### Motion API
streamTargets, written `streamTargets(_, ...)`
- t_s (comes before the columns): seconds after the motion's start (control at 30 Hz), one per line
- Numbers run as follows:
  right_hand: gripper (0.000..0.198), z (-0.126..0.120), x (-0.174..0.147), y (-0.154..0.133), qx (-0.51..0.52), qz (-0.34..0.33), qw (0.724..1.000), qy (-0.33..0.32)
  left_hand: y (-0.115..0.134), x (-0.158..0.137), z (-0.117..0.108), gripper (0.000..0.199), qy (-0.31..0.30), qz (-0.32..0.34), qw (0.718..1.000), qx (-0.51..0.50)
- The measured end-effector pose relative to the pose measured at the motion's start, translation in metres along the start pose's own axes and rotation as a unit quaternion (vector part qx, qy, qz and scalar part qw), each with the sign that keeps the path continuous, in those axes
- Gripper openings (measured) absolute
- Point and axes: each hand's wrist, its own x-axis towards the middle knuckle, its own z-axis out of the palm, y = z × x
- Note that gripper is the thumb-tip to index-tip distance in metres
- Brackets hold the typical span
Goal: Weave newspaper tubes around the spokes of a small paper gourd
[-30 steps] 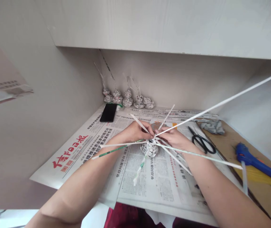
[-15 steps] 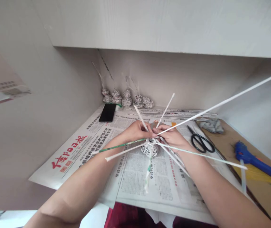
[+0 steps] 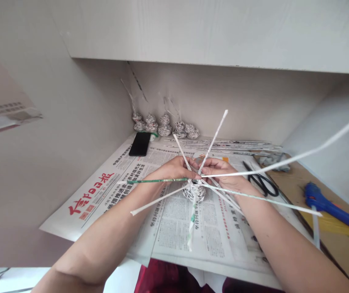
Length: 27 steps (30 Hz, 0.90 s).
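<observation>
A small round weave of rolled newspaper [image 3: 194, 193] sits on the newspaper sheet, with several paper sticks fanning out from its top. My left hand [image 3: 178, 167] is closed at the far left side of its top, thumb and fingers pinching the base of a long white paper stick [image 3: 284, 162] that runs off to the right. My right hand [image 3: 221, 170] pinches an upright paper stick [image 3: 215, 136] near its base. A green-marked stick [image 3: 159, 180] reaches left across my left wrist. Fingertips partly hide the weave's rim.
Gourd-shaped paper weaves [image 3: 165, 124] line the back wall beside a black phone [image 3: 139, 144]. Loose paper sticks [image 3: 226, 145] lie along the back. To the right are black scissors [image 3: 262, 183] and a blue glue gun [image 3: 327, 205] on cardboard [image 3: 298, 177]. A shelf panel [image 3: 205, 32] overhangs the table.
The long white stick has swung lower at its near part and now bows over my right wrist. My right fingers have shifted onto the upright stick, which stands out farther.
</observation>
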Motion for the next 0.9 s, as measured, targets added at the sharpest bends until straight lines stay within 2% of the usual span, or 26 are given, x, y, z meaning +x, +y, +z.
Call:
streamTargets(0.1,0.034,-0.002,-0.003,-0.003,-0.01,0.008,0.999,-0.04,0.001,0.0,-0.003,0.029,-0.022,-0.004,0.999,0.037)
streamTargets(0.27,0.035,-0.006,-0.005,-0.007,-0.014,0.02,0.999,-0.046,-0.001,0.001,-0.006,0.021,-0.031,-0.012,0.998,0.053)
streamTargets(0.53,0.037,-0.013,-0.008,-0.009,-0.086,0.104,0.988,-0.07,0.0,0.0,-0.004,0.017,-0.015,-0.02,0.997,0.069)
streamTargets(0.9,0.035,-0.012,-0.006,-0.004,-0.182,0.061,0.977,-0.089,0.002,0.001,0.005,0.02,0.07,-0.023,0.993,0.092)
